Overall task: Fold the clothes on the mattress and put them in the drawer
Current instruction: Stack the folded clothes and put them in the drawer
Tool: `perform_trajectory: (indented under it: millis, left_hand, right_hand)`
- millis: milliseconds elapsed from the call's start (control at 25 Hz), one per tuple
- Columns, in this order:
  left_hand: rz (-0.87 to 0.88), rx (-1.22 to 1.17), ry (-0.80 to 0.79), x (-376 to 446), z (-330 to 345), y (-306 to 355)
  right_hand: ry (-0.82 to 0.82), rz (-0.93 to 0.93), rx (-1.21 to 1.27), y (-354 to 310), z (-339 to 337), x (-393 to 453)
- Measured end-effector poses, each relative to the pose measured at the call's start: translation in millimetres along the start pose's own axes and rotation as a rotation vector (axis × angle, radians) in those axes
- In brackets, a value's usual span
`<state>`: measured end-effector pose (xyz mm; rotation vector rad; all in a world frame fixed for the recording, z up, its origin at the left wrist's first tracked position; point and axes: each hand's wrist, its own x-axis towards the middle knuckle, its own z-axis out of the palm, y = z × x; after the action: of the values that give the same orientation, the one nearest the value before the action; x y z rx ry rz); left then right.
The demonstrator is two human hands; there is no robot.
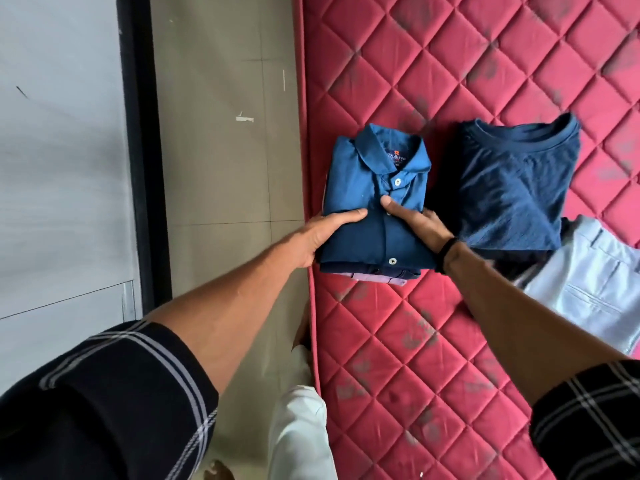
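Note:
A folded blue collared shirt (370,181) tops a small stack of folded shirts at the left edge of the red quilted mattress (433,358). My left hand (325,235) grips the stack's left side, thumb lying across the top shirt, fingers hidden below. My right hand (417,225) grips the stack's right side, thumb on the button placket, fingers tucked out of sight. To the right lies a folded navy t-shirt (516,181) on darker folded cloth. A pale grey folded garment (588,282) lies at the right edge, partly behind my right forearm.
Beige tiled floor (228,150) runs along the mattress's left side. A grey panel with a black frame (62,150) stands further left. My white trouser leg (298,431) and a bare foot stand on the floor beside the mattress.

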<state>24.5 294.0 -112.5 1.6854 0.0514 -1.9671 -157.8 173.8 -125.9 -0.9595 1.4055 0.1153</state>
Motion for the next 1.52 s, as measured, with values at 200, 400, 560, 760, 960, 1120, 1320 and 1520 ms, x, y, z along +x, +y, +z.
perform_trajectory:
  millis: [200,400,560,760,960,1120,1320,1520]
  left_hand:
    - [-0.015,-0.082,0.07,-61,-33,-54]
    - [0.11,-0.263,0.176,-143,-74,-126]
    - [0.289,-0.428,0.309,-233,-110,-195]
    - [0.469,-0.649,0.463,-353,-144,-308]
    - [0.554,-0.879,0.641,-463,-156,-417]
    - [0.583,-1.084,0.804,-521,-154,-487]
    - [0.538,-1.376,0.899,-541,-144,-567]
    - [0.508,-1.559,0.936,-526,-155,-642]
  right_hand:
    - [-0.145,-0.028,0.001,18,59,-55]
    - [-0.255,-0.141,-0.153,24,130,-115]
    - [-0.355,-0.338,-0.256,22,205,-190]
    - [-0.524,-0.488,-0.442,45,311,-305]
    - [-0.733,-0.553,-0.59,84,409,-409]
    - [-0.921,-0.576,-0.754,109,475,-476]
    - [-1.128,-0.459,-0.987,158,547,-508]
    - [-1.184,-0.309,-1.157,225,612,-509]
